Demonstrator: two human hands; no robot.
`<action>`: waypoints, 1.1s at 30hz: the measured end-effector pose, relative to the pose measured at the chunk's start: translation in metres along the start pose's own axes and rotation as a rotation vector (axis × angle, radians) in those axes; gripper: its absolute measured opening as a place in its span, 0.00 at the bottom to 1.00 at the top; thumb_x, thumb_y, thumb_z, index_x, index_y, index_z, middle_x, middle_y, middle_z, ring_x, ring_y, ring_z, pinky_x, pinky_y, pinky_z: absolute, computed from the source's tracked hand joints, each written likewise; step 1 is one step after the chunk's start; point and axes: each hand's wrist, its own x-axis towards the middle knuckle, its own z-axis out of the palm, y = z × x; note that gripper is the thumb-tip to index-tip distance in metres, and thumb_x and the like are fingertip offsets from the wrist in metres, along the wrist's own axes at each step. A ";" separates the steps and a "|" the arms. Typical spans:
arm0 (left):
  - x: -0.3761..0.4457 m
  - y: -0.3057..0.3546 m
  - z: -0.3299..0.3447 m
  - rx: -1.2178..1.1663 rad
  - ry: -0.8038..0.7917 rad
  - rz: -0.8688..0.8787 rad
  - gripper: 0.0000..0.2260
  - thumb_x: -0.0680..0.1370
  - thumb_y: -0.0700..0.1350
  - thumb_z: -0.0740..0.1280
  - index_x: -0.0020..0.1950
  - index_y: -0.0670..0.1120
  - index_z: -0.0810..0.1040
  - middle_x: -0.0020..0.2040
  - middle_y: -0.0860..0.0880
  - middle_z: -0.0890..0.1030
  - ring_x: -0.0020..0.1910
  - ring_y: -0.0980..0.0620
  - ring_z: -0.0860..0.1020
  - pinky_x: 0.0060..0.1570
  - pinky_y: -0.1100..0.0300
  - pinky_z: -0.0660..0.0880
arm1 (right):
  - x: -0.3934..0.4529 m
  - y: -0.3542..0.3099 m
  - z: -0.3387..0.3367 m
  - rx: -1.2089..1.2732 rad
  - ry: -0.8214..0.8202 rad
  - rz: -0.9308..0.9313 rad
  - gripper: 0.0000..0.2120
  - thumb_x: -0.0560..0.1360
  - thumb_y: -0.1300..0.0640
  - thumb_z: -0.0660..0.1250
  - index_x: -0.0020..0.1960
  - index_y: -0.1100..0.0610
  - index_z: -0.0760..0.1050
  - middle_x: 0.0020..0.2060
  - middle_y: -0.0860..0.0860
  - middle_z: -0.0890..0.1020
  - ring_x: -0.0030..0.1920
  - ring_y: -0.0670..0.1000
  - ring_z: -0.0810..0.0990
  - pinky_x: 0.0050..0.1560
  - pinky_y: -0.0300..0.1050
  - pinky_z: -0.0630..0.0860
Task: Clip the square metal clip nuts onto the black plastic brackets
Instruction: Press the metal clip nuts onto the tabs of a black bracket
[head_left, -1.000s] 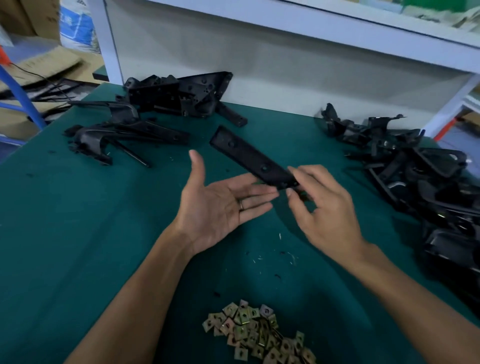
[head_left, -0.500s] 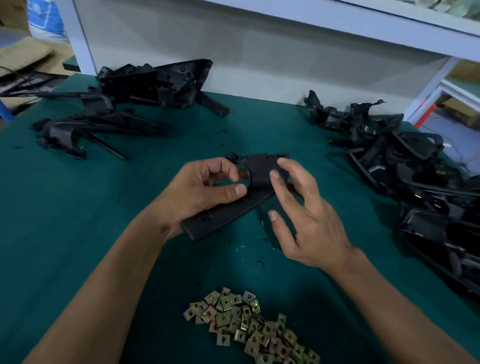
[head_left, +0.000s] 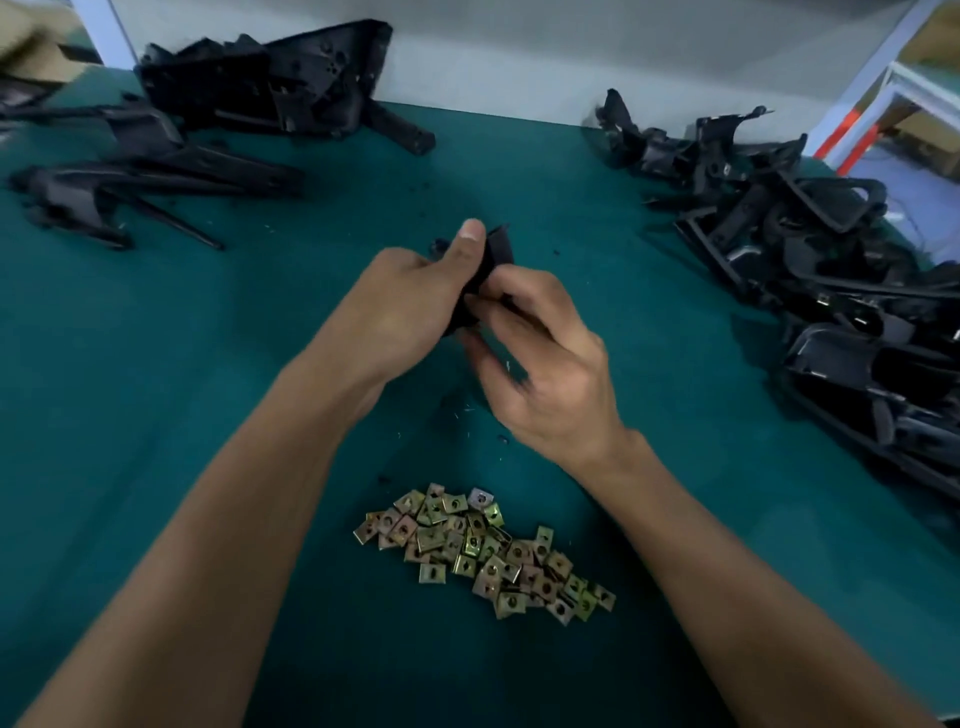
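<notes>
Tabletop, covered in dark green cloth, is filling most of the view, its far edge running along a pale wall and its right edge dropping away near a white frame. Black plastic brackets are lying in two heaps: the larger heap is crowding the right edge, and the smaller heap is sitting at the far left corner, leaving a broad open strip of cloth between them and more bare cloth along the left side. Both forearms are reaching in from the near edge and meeting over that open middle. The left hand is gripping one bracket, thumb pressed up along its face, holding it clear of the cloth. The right hand is curling its grip around the lower end of the same bracket, thumb and fingers pinching it; motion blur is hiding whether a nut is between them. Square metal clip nuts are lying in a loose pile near the front edge, between the forearms and well apart from both heaps.
</notes>
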 end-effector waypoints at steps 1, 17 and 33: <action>-0.001 -0.002 0.003 -0.010 0.020 0.016 0.27 0.79 0.67 0.59 0.31 0.47 0.73 0.27 0.55 0.72 0.27 0.55 0.71 0.30 0.62 0.68 | -0.001 -0.003 0.000 0.046 -0.037 0.026 0.06 0.77 0.69 0.71 0.53 0.70 0.82 0.55 0.62 0.80 0.51 0.55 0.83 0.51 0.49 0.81; -0.011 -0.051 0.022 0.670 0.259 0.526 0.22 0.84 0.60 0.51 0.34 0.50 0.63 0.30 0.54 0.65 0.30 0.48 0.65 0.42 0.53 0.65 | -0.065 -0.036 -0.109 0.364 -0.820 0.602 0.13 0.77 0.60 0.74 0.56 0.45 0.84 0.53 0.44 0.75 0.39 0.50 0.74 0.37 0.37 0.69; 0.006 -0.057 0.013 0.565 0.226 0.534 0.22 0.83 0.57 0.56 0.31 0.53 0.57 0.28 0.55 0.64 0.28 0.51 0.65 0.41 0.55 0.58 | -0.036 -0.007 -0.078 0.737 -0.650 0.906 0.08 0.76 0.63 0.74 0.54 0.57 0.82 0.38 0.54 0.85 0.34 0.50 0.80 0.33 0.39 0.74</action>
